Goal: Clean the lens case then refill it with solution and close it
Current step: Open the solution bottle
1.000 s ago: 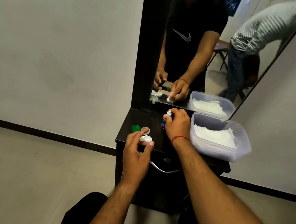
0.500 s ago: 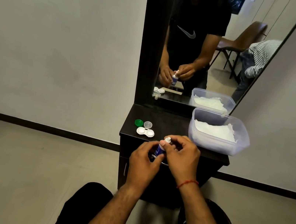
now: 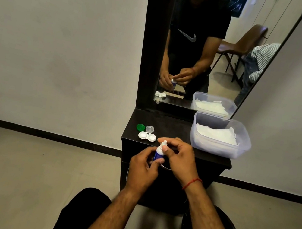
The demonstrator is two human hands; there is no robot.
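The white lens case lies open on the dark top of a small dressing cabinet, near its front left corner, both round wells facing up and uncapped. Just behind it sit its two loose caps, side by side: a green cap on the left and a clear cap on the right, each close to the case but apart from it. Just to the right of the case and in front of the cabinet's edge, a small solution bottle with a white top and blue label is held upright between both hands. The left hand wraps its fingers around the lower body of the bottle, closed on it from the left. The right hand comes in from the right with thumb and forefinger pinched narrowly on the white cap or nozzle at the bottle's top, the other fingers curled loosely above; a red thread band circles that wrist. Whether the cap is on or off the nozzle cannot be told. On the right of the cabinet top stands a clear plastic container holding white tissues, well apart from the case. Behind rises a tall mirror in a dark frame, reflecting the person's hands, the bottle and the container.
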